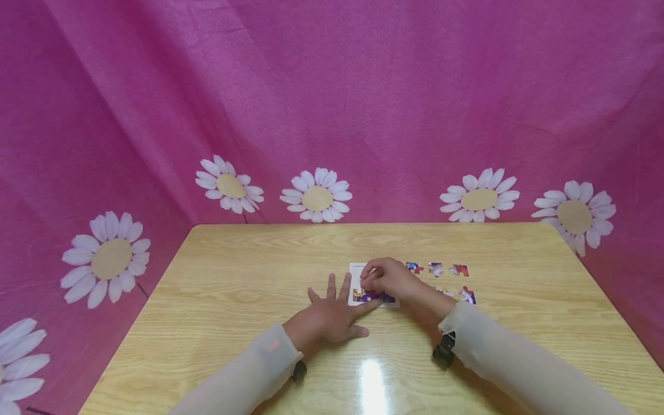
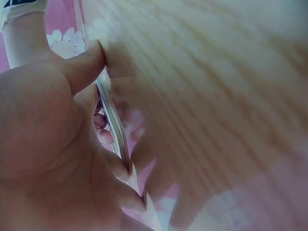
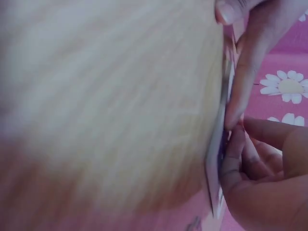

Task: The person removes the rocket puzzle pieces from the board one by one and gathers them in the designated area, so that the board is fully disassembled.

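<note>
A small jigsaw board [image 1: 355, 270] with a white rim lies flat on the table, dark purple pieces with yellow [image 1: 363, 295] filling its near side. My left hand [image 1: 337, 318] rests with fingers spread at the board's left and near edges, its index finger reaching across the near rim. Over the board, my right hand [image 1: 392, 279] has thumb and index finger pinched together on a puzzle piece, mostly hidden by the fingertips. In the right wrist view those fingertips meet close beside the left index finger. Edge-on, the board [image 2: 114, 122] shows behind the left thumb.
Loose puzzle pieces lie right of the board in two rows: a blue-and-red one [image 1: 414, 267], a pale one [image 1: 436, 269], a red one [image 1: 459, 270] and others partly behind the right wrist. A pink flowered curtain [image 1: 384, 115] hangs behind the wooden table [image 1: 249, 259].
</note>
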Demonstrator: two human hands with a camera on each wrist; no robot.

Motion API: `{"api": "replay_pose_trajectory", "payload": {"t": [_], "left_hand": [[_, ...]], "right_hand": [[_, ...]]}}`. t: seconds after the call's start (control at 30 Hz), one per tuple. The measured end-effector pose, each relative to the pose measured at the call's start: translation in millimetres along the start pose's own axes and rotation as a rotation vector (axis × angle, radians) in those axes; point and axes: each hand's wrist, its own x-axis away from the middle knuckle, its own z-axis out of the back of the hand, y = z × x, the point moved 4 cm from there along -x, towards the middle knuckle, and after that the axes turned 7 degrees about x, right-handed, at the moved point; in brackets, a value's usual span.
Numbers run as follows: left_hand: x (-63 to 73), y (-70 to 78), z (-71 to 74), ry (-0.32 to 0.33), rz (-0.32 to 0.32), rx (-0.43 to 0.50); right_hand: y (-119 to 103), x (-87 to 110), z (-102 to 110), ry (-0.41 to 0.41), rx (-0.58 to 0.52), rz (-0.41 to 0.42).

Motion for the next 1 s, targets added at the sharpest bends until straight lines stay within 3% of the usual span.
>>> {"api": "replay_pose_trajectory", "payload": {"t": [0.33,1.0], "left_hand": [[1.5,1.1,1.3,0.001,-0.001,-0.004],[1.7,1.4,1.3,-0.004,0.002,-0.003]], "right_hand": [[-6.4,-7.4,2.0,-0.121,-0.004,-0.028],[-10.2,-10.0,-0.8,-0.168,-0.099,0.006]]}}
